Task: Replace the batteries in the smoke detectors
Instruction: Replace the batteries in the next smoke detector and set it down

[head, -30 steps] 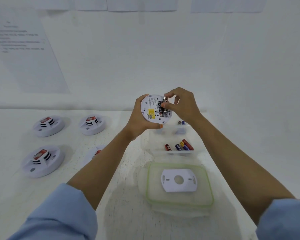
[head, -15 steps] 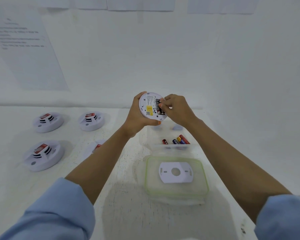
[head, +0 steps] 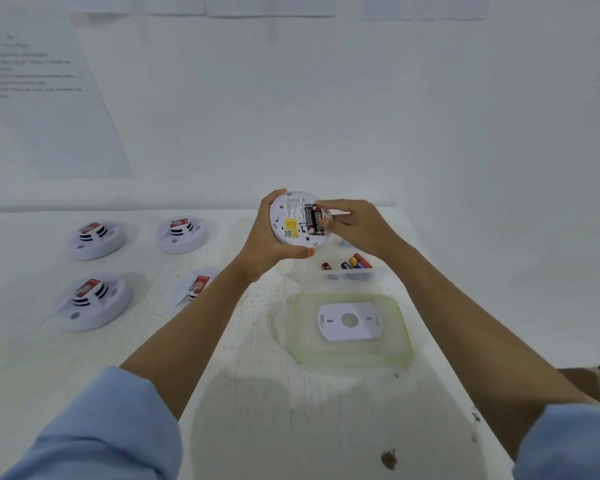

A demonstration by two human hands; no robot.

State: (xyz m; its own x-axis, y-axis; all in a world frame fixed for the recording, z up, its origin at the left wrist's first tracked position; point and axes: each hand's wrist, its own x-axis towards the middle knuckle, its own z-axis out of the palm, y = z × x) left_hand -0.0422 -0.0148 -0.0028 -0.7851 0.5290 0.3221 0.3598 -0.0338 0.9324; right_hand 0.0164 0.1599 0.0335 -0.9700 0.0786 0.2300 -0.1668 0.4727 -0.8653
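- Left hand (head: 267,237) grips smoke detector (head: 291,225), fingers curled round rim.
- Right hand (head: 357,226) at its 3 o'clock, thumb and forefinger pinching seated batteries (head: 313,220).

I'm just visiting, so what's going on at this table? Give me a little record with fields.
Left hand: grips a smoke detector, back facing the camera
Right hand: pinches the batteries in its open compartment
Spare batteries: in a clear tub beyond the lid
Lid: green-rimmed, with a white mounting plate on it
Other detectors: four on the table, at left; one partly hidden
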